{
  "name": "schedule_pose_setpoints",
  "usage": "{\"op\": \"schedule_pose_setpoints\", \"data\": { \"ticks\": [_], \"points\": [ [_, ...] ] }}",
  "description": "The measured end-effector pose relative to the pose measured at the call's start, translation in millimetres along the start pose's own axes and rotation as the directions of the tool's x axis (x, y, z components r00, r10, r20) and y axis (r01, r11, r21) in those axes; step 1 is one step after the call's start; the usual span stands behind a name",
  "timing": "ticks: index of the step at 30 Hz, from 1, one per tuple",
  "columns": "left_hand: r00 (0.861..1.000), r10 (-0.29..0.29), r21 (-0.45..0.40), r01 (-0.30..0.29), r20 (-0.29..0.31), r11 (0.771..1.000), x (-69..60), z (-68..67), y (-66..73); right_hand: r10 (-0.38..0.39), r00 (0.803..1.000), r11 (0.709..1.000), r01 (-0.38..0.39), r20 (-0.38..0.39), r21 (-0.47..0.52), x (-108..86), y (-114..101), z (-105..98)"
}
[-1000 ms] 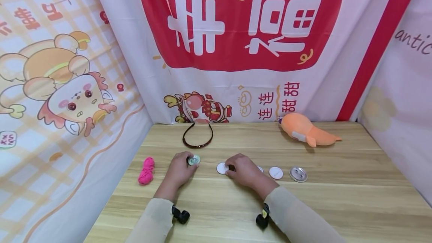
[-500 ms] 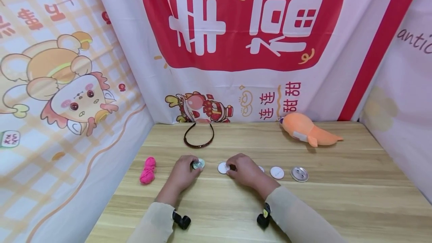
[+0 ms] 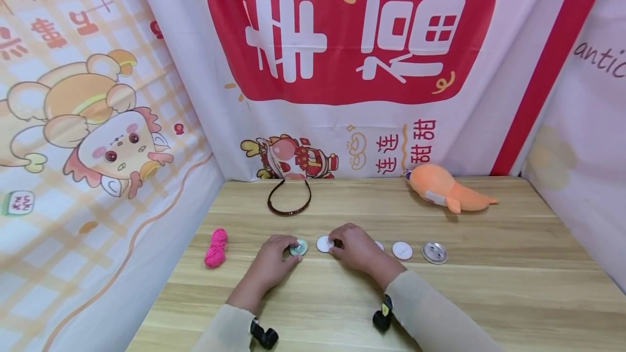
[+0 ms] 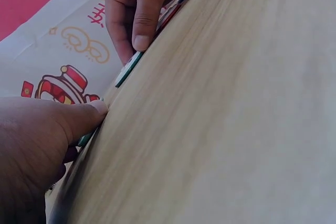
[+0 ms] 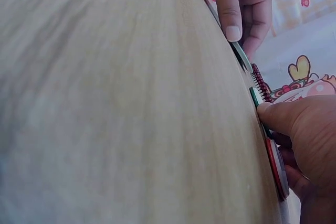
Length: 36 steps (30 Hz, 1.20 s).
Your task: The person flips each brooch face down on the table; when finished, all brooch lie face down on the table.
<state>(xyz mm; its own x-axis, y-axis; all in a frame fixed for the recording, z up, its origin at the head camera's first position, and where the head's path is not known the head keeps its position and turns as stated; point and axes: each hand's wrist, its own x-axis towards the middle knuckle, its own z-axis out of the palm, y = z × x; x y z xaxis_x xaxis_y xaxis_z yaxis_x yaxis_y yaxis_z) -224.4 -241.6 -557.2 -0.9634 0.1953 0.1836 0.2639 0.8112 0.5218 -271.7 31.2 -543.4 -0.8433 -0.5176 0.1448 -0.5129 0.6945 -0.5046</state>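
In the head view my left hand (image 3: 271,261) pinches a round greenish patterned badge (image 3: 300,247) between thumb and fingers, low over the wooden table. Just to its right, a white round badge (image 3: 323,244) lies with its right side between the thumb and fingers of my right hand (image 3: 355,247). From the left wrist view, the white badge (image 4: 127,71) shows a green rim, and the left thumb covers most of the other badge. A narrow gap separates the two badges. The right wrist view shows both nearly edge-on.
Right of my right hand lie a partly hidden white disc (image 3: 379,245), another white disc (image 3: 402,250) and a silver badge back (image 3: 434,252). Pink yarn (image 3: 216,248) lies at left. A dark headband (image 3: 289,212) and an orange plush toy (image 3: 445,189) lie farther back, before the cloth backdrop.
My left hand has moved right and slightly toward me with the greenish badge, bringing it close to the white one. The right hand has stayed at the white badge.
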Motion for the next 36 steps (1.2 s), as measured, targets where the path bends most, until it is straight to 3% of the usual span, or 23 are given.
{"op": "schedule_pose_setpoints", "data": {
  "ticks": [9,14,20,24,31,36],
  "points": [
    [1.0,0.028,-0.013,-0.028,-0.002,1.0,-1.6,-2.6,-7.2,-0.036,0.999,0.999,0.036,0.002,-0.018,1.5,-9,0],
    [0.998,0.064,-0.024,-0.064,0.002,0.998,-2.1,-4.9,-13.1,-0.115,0.993,0.992,0.114,-0.014,-0.054,6.2,-22,5],
    [0.998,0.058,-0.039,-0.057,0.011,0.998,-1.4,-5.7,-13.1,-0.205,0.979,0.971,0.202,-0.015,-0.125,16.0,-35,15],
    [0.998,0.057,-0.039,-0.056,0.002,0.998,-0.8,-5.3,-12.2,-0.211,0.977,0.968,0.207,-0.013,-0.141,21.0,-41,19],
    [0.999,0.053,-0.064,-0.053,-0.01,0.997,0.5,-4.5,-11.6,-0.169,0.986,0.982,0.169,0.009,-0.086,26.6,-45,25],
    [0.998,0.056,-0.074,-0.057,-0.016,0.996,0.5,-4.4,-10.4,-0.183,0.983,0.981,0.184,0.033,-0.059,29.5,-45,28]
  ]
}}
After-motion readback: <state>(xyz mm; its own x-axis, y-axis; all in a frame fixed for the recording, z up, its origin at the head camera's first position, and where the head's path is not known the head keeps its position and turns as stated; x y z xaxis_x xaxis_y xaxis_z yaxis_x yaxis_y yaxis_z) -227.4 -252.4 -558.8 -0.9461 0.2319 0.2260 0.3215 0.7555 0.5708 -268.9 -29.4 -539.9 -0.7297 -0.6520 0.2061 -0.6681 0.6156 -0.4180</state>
